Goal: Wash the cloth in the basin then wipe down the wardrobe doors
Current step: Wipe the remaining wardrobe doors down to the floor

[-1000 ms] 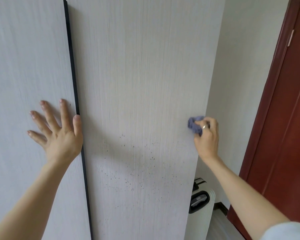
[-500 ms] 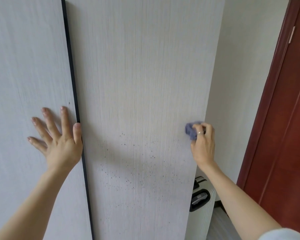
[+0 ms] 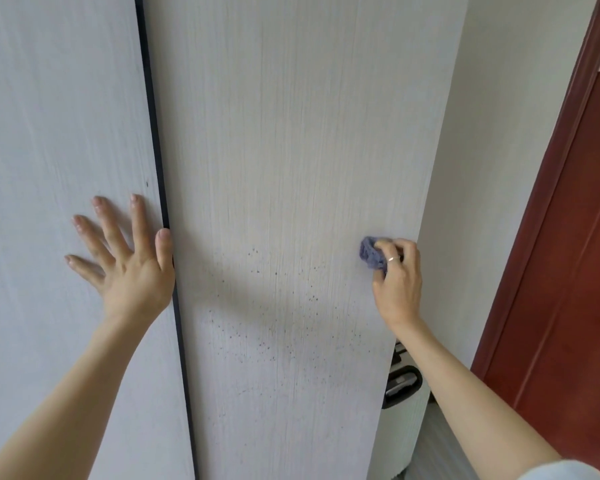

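Two pale wood-grain wardrobe doors fill the view, the left door and the right door, split by a dark vertical gap. My left hand lies flat with fingers spread on the left door, thumb at the gap. My right hand grips a bunched blue-grey cloth and holds it against the right door near its right edge. Small dark specks dot the right door between my hands and below them. The basin is out of view.
A white wall runs right of the wardrobe, then a dark red room door with its frame. A white ribbed suitcase with a black handle stands on the floor beside the wardrobe's lower right edge.
My right hand with the cloth has slid down the right door's edge. My left hand has also shifted slightly lower on the left door, still flat.
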Action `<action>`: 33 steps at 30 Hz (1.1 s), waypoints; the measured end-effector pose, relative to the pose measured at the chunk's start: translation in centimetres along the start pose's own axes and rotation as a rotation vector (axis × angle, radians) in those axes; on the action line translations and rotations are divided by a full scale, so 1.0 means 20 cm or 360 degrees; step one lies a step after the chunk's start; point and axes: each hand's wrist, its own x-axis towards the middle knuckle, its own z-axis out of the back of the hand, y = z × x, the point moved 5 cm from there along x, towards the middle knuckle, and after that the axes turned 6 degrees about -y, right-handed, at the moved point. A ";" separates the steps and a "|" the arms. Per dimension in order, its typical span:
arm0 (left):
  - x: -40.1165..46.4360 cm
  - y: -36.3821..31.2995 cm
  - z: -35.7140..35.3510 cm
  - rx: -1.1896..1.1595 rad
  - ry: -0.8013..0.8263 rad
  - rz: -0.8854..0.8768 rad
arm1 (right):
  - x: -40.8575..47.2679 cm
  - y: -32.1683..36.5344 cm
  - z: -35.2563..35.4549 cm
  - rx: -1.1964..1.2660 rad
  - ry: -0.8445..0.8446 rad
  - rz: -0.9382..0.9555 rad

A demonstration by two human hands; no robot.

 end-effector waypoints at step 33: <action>0.00 0.00 0.01 0.0035 0.0042 -0.0047 | -0.30 0.32 -0.21 0.0176 0.0296 0.0716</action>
